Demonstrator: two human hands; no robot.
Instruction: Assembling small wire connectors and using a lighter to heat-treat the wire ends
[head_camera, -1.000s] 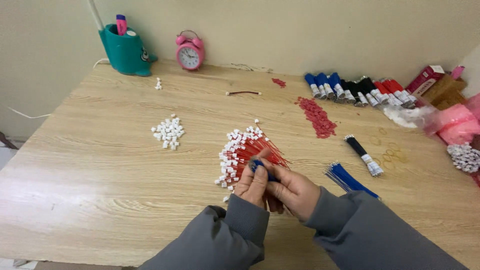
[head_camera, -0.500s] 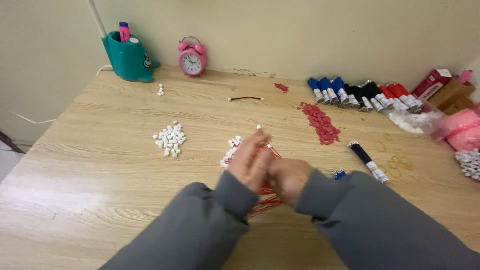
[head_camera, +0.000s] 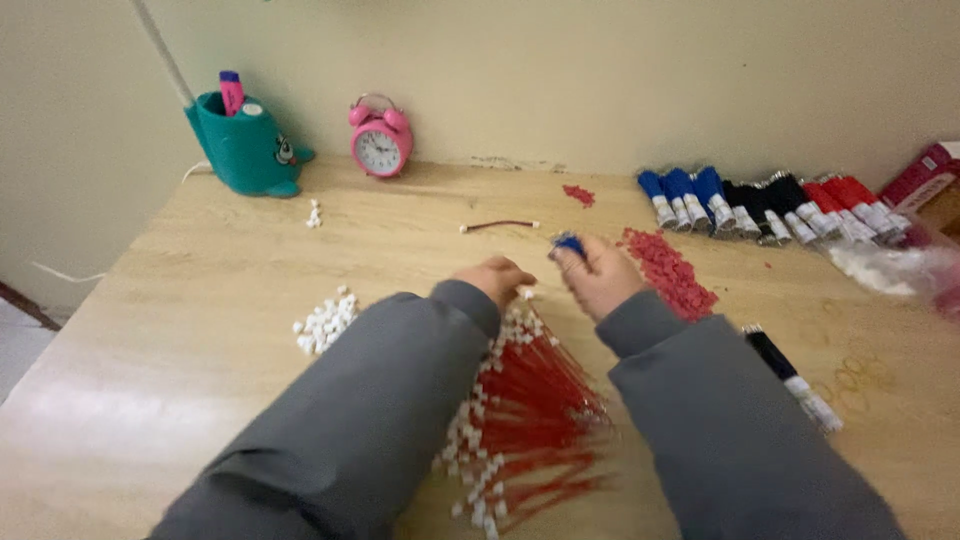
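My left hand (head_camera: 493, 278) is curled at the far end of a fan of red wires with white connectors (head_camera: 530, 405), and its fingertips touch a white connector (head_camera: 525, 293). Whether it grips that connector is hidden. My right hand (head_camera: 603, 277) is raised just beside it and pinches a small blue piece (head_camera: 570, 243) between thumb and fingers. Both grey sleeves cover the near part of the wooden table (head_camera: 200, 400).
A heap of loose white connectors (head_camera: 325, 320) lies to the left and a heap of small red pieces (head_camera: 670, 270) to the right. At the back stand blue, black and red wire bundles (head_camera: 770, 205), a pink alarm clock (head_camera: 378, 140) and a teal pen holder (head_camera: 245, 150). Also on the table are a single red wire (head_camera: 498, 226) and a black bundle (head_camera: 790, 375).
My hands were joined over the near part of the wire pile. They have moved farther out over the table and come apart, the right one carrying the blue piece.
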